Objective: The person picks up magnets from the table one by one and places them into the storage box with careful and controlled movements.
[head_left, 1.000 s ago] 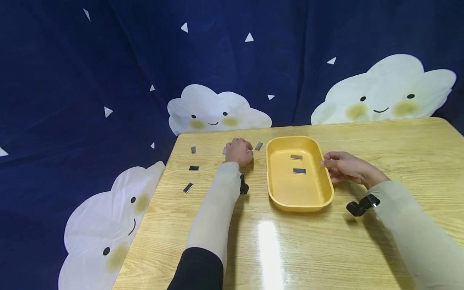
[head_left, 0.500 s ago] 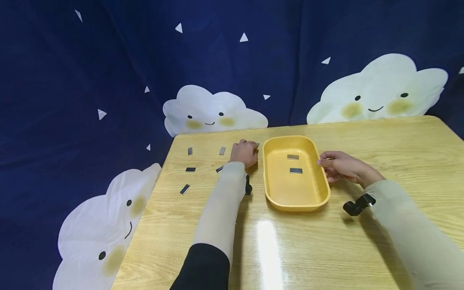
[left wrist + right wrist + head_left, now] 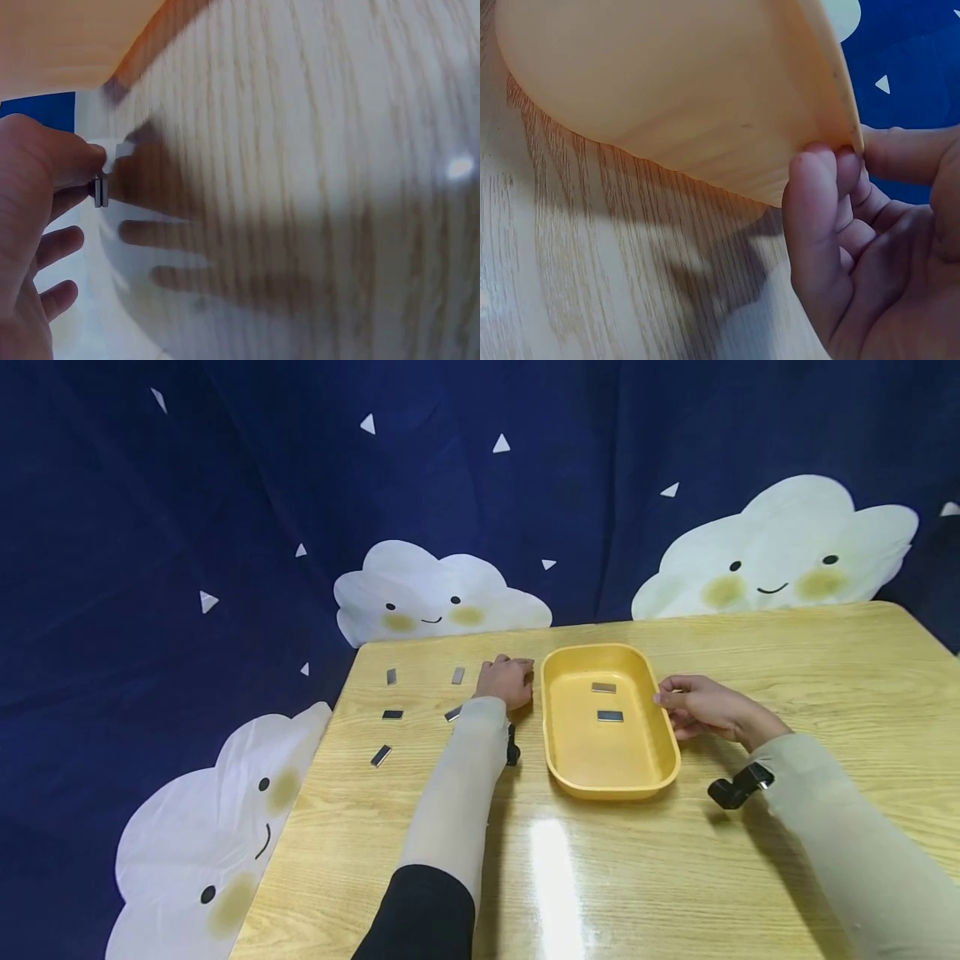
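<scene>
Silver block (image 3: 100, 192): it sits between your left thumb and a fingertip, low over the table and just left of the yellow tray. Starting at the far left, you have three loose blocks: the farthest (image 3: 392, 677) points away from you, the middle one (image 3: 392, 715) lies crosswise, and the nearest (image 3: 381, 756) runs diagonally, its far end leaning right. Next come a pale block (image 3: 458, 676), long axis pointing away, and a slanted block (image 3: 452, 714), partly hidden by your left sleeve (image 3: 468, 777).

Your left hand (image 3: 506, 682) has shifted right in the last second, uncovering the pale block; the one that lay by the tray is now in its pinch, so picking up looks done. In the left wrist view its visible end runs up and down, narrow edge showing; the rest is hidden, so you can't tell its full long axis, nor whether it has quite left the table.

The yellow tray (image 3: 611, 752) is lengthwise away from you, with two blocks inside, a far one (image 3: 603, 687) and a near one (image 3: 611, 716), both crosswise. Your right hand (image 3: 708, 708) grips its right rim.
</scene>
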`<state>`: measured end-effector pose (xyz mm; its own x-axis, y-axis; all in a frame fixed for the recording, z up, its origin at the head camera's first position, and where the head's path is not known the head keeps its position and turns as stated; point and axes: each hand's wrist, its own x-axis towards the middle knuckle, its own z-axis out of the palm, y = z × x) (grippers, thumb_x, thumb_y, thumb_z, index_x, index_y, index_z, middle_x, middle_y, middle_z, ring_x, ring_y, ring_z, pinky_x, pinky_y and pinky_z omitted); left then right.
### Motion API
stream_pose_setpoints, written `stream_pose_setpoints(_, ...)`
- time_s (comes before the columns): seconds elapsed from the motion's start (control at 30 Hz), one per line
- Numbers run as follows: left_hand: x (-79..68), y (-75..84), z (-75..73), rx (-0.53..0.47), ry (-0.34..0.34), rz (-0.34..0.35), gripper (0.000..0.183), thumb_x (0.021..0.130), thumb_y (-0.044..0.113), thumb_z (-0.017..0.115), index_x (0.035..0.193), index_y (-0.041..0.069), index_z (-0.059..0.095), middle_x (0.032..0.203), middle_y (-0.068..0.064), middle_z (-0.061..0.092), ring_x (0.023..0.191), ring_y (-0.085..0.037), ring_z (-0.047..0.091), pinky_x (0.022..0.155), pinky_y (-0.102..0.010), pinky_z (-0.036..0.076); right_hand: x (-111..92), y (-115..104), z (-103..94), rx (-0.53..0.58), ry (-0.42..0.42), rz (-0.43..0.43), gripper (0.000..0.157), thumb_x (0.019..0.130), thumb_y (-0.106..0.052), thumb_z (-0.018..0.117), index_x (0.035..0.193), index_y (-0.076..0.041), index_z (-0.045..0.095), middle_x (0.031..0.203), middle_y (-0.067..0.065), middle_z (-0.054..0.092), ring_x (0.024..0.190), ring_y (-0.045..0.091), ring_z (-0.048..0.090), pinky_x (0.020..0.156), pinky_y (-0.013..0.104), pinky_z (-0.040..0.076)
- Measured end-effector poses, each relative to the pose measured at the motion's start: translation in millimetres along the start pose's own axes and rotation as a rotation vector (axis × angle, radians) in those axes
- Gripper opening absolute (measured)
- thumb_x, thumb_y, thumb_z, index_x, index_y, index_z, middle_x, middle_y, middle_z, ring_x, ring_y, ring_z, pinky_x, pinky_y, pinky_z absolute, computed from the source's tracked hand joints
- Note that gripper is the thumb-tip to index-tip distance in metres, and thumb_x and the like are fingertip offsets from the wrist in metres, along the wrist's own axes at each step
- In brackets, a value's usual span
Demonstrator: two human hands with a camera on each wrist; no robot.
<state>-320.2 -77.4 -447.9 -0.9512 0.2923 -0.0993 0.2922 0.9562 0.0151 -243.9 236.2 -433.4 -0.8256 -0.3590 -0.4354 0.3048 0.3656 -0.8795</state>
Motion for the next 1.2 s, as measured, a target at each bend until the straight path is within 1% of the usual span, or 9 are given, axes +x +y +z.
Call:
stream_pose_setpoints(0.1, -0.6, -1.6, 0.4, -0.009, -0.004, -0.003, 0.036, 0.1, 0.03, 0.051, 0.134, 0.029, 0.062, 0.145, 0.012, 0.056, 0.133, -0.022, 0.049, 0.106, -0.043, 0.041, -0.4, -1.7, 1.4, -0.007, -0.002, 0.003, 0.03, 0.104, -0.023, 0.049, 0.121, 0.0, 0.041, 0.08, -0.003, 0.061, 0.068, 0.007, 0.062, 0.063, 0.026, 0.058)
stream_pose_setpoints(0.27, 0.5, -6.3, -0.6, -0.003, 0.045, 0.015, 0.029, 0.1, 0.031, 0.055, 0.124, 0.031, 0.07, 0.126, 0.009, 0.069, 0.119, -0.022, 0.058, 0.101, -0.043, 0.045, 0.0, -1.9, 0.7, -0.013, 0.0, 0.008, 0.03, 0.104, -0.023, 0.049, 0.122, 0.0, 0.04, 0.08, -0.003, 0.061, 0.067, 0.007, 0.062, 0.063, 0.026, 0.058)
stream_pose_setpoints(0.4, 0.7, -10.4, -0.7, -0.003, 0.04, 0.019, 0.028, 0.1, 0.031, 0.055, 0.122, 0.032, 0.071, 0.123, 0.01, 0.07, 0.114, -0.021, 0.06, 0.098, -0.043, 0.049, 1.3, -1.2, -0.1, -0.013, -0.002, 0.009, 0.029, 0.104, -0.023, 0.048, 0.121, -0.001, 0.04, 0.08, -0.003, 0.061, 0.067, 0.007, 0.062, 0.063, 0.026, 0.058)
stream_pose_setpoints(0.6, -0.2, -11.8, -0.5, -0.078, 0.034, 0.025, 0.028, 0.099, 0.028, 0.054, 0.12, 0.028, 0.073, 0.119, 0.007, 0.072, 0.111, -0.019, 0.062, 0.097, -0.04, 0.051, 2.5, 1.2, -0.3, -0.015, -0.003, 0.005, 0.029, 0.104, -0.024, 0.048, 0.121, -0.002, 0.04, 0.082, -0.003, 0.063, 0.068, 0.007, 0.063, 0.063, 0.027, 0.058)
stream_pose_setpoints(0.7, -2.2, -10.8, 0.9, -0.104, 0.048, 0.02, 0.027, 0.099, 0.027, 0.054, 0.117, 0.025, 0.074, 0.116, 0.005, 0.071, 0.109, -0.018, 0.062, 0.095, -0.037, 0.053, 1.3, 1.7, 0.1, -0.01, -0.008, -0.001, 0.029, 0.104, -0.023, 0.049, 0.121, -0.001, 0.04, 0.083, -0.003, 0.064, 0.069, 0.007, 0.063, 0.064, 0.027, 0.058)
stream_pose_setpoints(0.83, -5.5, -7.6, 1.8, -0.077, 0.066, -0.029, 0.023, 0.098, 0.031, 0.056, 0.109, 0.022, 0.074, 0.108, 0.002, 0.068, 0.101, -0.018, 0.063, 0.086, -0.037, 0.056, 0.0, 1.7, -0.1, 0.001, -0.014, -0.003, 0.028, 0.104, -0.024, 0.05, 0.119, -0.001, 0.041, 0.083, -0.002, 0.065, 0.07, 0.008, 0.064, 0.064, 0.028, 0.058)
stream_pose_setpoints(0.93, -7.9, -4.2, -0.3, -0.071, 0.04, -0.094, 0.018, 0.097, 0.033, 0.06, 0.1, 0.02, 0.073, 0.099, 0.002, 0.068, 0.091, -0.017, 0.064, 0.079, -0.038, 0.056, -0.2, 1.6, -0.2, 0.007, -0.019, -0.003, 0.027, 0.103, -0.024, 0.05, 0.117, -0.002, 0.042, 0.083, -0.003, 0.066, 0.07, 0.008, 0.064, 0.065, 0.028, 0.058)
stream_pose_setpoints(1.03, -8.3, -1.0, -2.9, -0.081, 0.007, -0.139, 0.014, 0.095, 0.031, 0.063, 0.093, 0.02, 0.071, 0.09, 0.004, 0.07, 0.082, -0.015, 0.064, 0.077, -0.038, 0.055, 0.5, 1.9, -0.5, 0.011, -0.021, -0.003, 0.026, 0.103, -0.024, 0.05, 0.116, -0.003, 0.042, 0.082, -0.003, 0.065, 0.07, 0.007, 0.064, 0.064, 0.027, 0.058)
stream_pose_setpoints(1.2, -6.2, 1.6, -2.2, -0.088, -0.019, -0.217, 0.026, 0.093, 0.043, 0.065, 0.085, 0.018, 0.065, 0.085, 0.003, 0.067, 0.078, -0.016, 0.062, 0.08, -0.04, 0.055, 1.8, 2.4, 0.3, 0.01, -0.018, 0.0, 0.024, 0.104, -0.024, 0.049, 0.115, -0.004, 0.041, 0.081, -0.003, 0.064, 0.069, 0.008, 0.063, 0.064, 0.027, 0.058)
